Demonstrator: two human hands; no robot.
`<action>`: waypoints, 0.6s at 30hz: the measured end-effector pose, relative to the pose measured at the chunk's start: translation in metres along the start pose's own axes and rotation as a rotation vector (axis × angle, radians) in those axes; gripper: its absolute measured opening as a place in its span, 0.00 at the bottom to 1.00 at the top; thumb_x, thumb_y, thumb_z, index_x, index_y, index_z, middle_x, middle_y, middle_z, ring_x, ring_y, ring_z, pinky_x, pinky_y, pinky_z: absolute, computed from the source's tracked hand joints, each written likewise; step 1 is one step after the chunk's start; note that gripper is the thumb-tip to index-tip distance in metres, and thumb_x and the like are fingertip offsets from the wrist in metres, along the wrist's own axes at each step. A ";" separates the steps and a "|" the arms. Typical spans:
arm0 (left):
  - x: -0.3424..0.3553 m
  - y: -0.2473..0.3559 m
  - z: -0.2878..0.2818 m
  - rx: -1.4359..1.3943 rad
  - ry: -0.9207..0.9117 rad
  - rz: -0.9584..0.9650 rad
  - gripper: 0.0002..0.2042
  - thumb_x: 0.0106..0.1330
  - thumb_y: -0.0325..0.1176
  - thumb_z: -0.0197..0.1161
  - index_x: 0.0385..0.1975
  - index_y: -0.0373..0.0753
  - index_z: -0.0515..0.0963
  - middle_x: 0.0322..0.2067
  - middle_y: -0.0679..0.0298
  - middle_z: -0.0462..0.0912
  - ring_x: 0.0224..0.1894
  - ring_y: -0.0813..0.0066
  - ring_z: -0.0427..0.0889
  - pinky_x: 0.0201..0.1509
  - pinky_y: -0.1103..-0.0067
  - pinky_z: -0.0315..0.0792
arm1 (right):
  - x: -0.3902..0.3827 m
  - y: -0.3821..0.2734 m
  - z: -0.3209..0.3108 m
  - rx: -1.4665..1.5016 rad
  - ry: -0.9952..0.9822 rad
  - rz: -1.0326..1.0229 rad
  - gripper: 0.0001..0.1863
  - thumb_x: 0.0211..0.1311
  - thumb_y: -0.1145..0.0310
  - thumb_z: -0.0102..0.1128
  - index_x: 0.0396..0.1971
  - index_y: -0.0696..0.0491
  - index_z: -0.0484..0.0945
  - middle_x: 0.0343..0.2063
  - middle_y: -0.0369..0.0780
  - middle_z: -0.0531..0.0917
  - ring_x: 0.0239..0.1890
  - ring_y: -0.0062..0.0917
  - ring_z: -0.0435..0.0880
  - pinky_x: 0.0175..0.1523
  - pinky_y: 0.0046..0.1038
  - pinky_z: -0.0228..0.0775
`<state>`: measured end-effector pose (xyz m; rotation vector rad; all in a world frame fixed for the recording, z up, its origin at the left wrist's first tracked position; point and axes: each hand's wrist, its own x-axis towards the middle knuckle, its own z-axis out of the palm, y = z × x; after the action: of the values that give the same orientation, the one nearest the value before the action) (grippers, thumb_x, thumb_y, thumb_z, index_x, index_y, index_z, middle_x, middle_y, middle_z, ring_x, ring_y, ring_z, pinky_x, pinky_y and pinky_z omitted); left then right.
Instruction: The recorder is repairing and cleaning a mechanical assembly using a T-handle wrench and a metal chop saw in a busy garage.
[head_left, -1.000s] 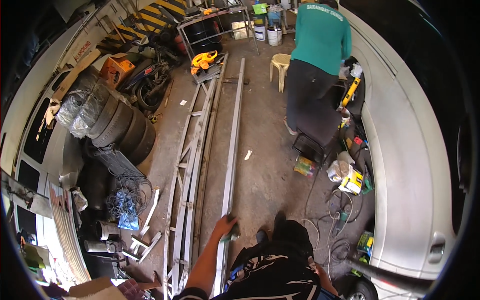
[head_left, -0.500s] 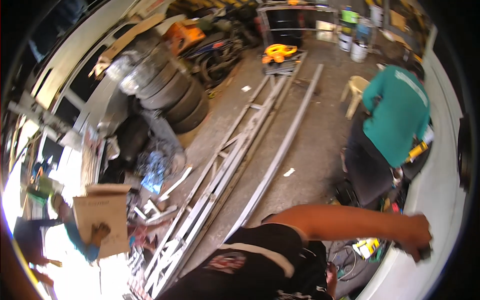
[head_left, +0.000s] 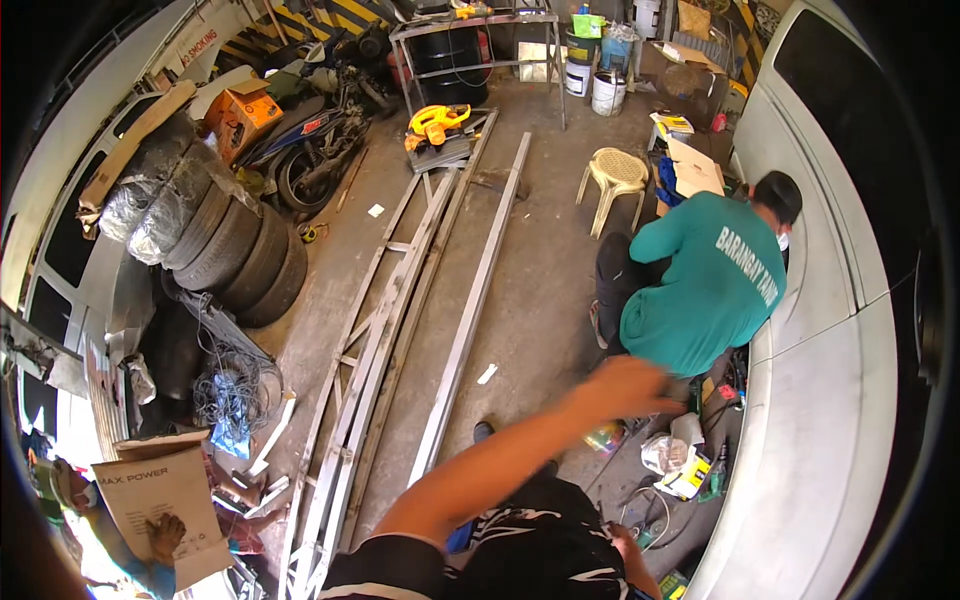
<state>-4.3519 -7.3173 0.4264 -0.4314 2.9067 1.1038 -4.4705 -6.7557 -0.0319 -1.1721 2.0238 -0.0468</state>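
My left arm reaches up and to the right across my body, with the blurred left hand (head_left: 640, 385) in front of a crouching co-worker in a green shirt (head_left: 690, 280); whether its fingers hold anything is unclear. Below, my right hand (head_left: 622, 548) hangs beside my dark clothing near some cords, its fingers mostly hidden. A long metal tube (head_left: 478, 290) lies on the floor ahead of me, alongside metal ladder-like frames (head_left: 395, 305). Beyond my left hand are a yellow-labelled container (head_left: 688, 478) and small tools on the floor beside a white van (head_left: 820, 420).
At lower left another person (head_left: 100, 520) grips a cardboard sheet (head_left: 155, 480). Stacked tyres (head_left: 240, 260), tangled wire (head_left: 225, 395) and a motorcycle (head_left: 310, 170) line the left. A plastic stool (head_left: 615, 170), metal table (head_left: 475, 25), yellow power tool (head_left: 435, 123) and buckets (head_left: 608, 92) stand farther back.
My left hand left the tube, swung far right with a dark object, and is now back nearer centre. The co-worker crouched lower by the van. A person with cardboard came into view at left.
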 end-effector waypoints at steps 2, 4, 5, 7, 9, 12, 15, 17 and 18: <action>-0.049 -0.051 0.048 0.031 -0.126 -0.425 0.34 0.71 0.67 0.52 0.56 0.38 0.78 0.43 0.45 0.85 0.50 0.43 0.83 0.53 0.55 0.76 | 0.021 -0.112 -0.021 0.550 0.051 -0.421 0.26 0.66 0.61 0.61 0.59 0.62 0.75 0.50 0.54 0.85 0.54 0.47 0.84 0.57 0.40 0.75; -0.133 -0.130 0.077 -0.134 -0.009 -0.592 0.32 0.76 0.64 0.43 0.61 0.44 0.77 0.48 0.43 0.84 0.53 0.42 0.83 0.57 0.55 0.75 | 0.029 -0.014 -0.004 0.557 -0.126 -0.197 0.24 0.71 0.55 0.55 0.55 0.58 0.79 0.49 0.53 0.85 0.51 0.46 0.84 0.54 0.41 0.75; -0.198 -0.170 0.109 -0.084 -0.007 -0.561 0.33 0.76 0.65 0.40 0.59 0.43 0.78 0.50 0.42 0.84 0.55 0.41 0.82 0.59 0.54 0.74 | 0.067 -0.033 0.014 0.652 -0.332 -0.107 0.25 0.77 0.48 0.50 0.51 0.55 0.82 0.47 0.52 0.86 0.47 0.45 0.85 0.51 0.42 0.75; -0.256 -0.183 0.144 -0.050 -0.135 -1.108 0.35 0.76 0.65 0.39 0.53 0.39 0.81 0.51 0.45 0.84 0.57 0.43 0.82 0.62 0.55 0.73 | 0.082 -0.082 0.014 0.663 -0.341 0.316 0.27 0.75 0.46 0.51 0.52 0.56 0.81 0.50 0.55 0.84 0.52 0.50 0.83 0.56 0.45 0.75; -0.335 -0.189 0.195 -0.178 -0.158 -1.289 0.40 0.74 0.67 0.41 0.49 0.29 0.82 0.49 0.38 0.84 0.56 0.43 0.83 0.60 0.56 0.74 | 0.108 -0.078 -0.006 0.460 -0.299 0.418 0.29 0.75 0.44 0.48 0.53 0.56 0.80 0.50 0.56 0.83 0.52 0.51 0.83 0.58 0.46 0.74; -0.404 -0.171 0.248 -0.364 -0.234 -1.334 0.34 0.76 0.59 0.46 0.52 0.29 0.82 0.41 0.44 0.88 0.48 0.46 0.86 0.51 0.64 0.79 | 0.140 -0.109 -0.044 0.376 -0.369 0.355 0.30 0.74 0.42 0.47 0.38 0.55 0.86 0.31 0.51 0.87 0.32 0.42 0.87 0.41 0.48 0.77; -0.375 -0.196 0.206 -0.247 -0.333 -1.130 0.32 0.75 0.56 0.47 0.52 0.29 0.82 0.42 0.45 0.88 0.49 0.47 0.86 0.52 0.63 0.78 | 0.178 -0.141 -0.111 0.511 -0.380 0.467 0.26 0.71 0.44 0.53 0.31 0.53 0.84 0.18 0.40 0.79 0.17 0.30 0.80 0.24 0.38 0.74; -0.365 -0.228 0.191 -0.176 -0.307 -1.042 0.29 0.74 0.53 0.48 0.52 0.30 0.82 0.42 0.46 0.87 0.49 0.47 0.85 0.53 0.63 0.77 | 0.206 -0.185 -0.153 0.586 -0.321 0.512 0.31 0.69 0.43 0.51 0.25 0.59 0.80 0.19 0.45 0.81 0.17 0.33 0.80 0.25 0.39 0.76; -0.362 -0.244 0.188 -0.158 -0.278 -1.011 0.28 0.74 0.52 0.49 0.51 0.30 0.82 0.42 0.46 0.87 0.49 0.47 0.85 0.54 0.62 0.77 | 0.215 -0.203 -0.170 0.602 -0.308 0.523 0.31 0.69 0.43 0.51 0.25 0.59 0.80 0.19 0.45 0.81 0.17 0.33 0.80 0.25 0.39 0.76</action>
<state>-3.9585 -7.2773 0.1615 -1.3878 1.8900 1.0462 -4.4903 -7.0892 0.0352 -0.2456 1.7934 -0.1875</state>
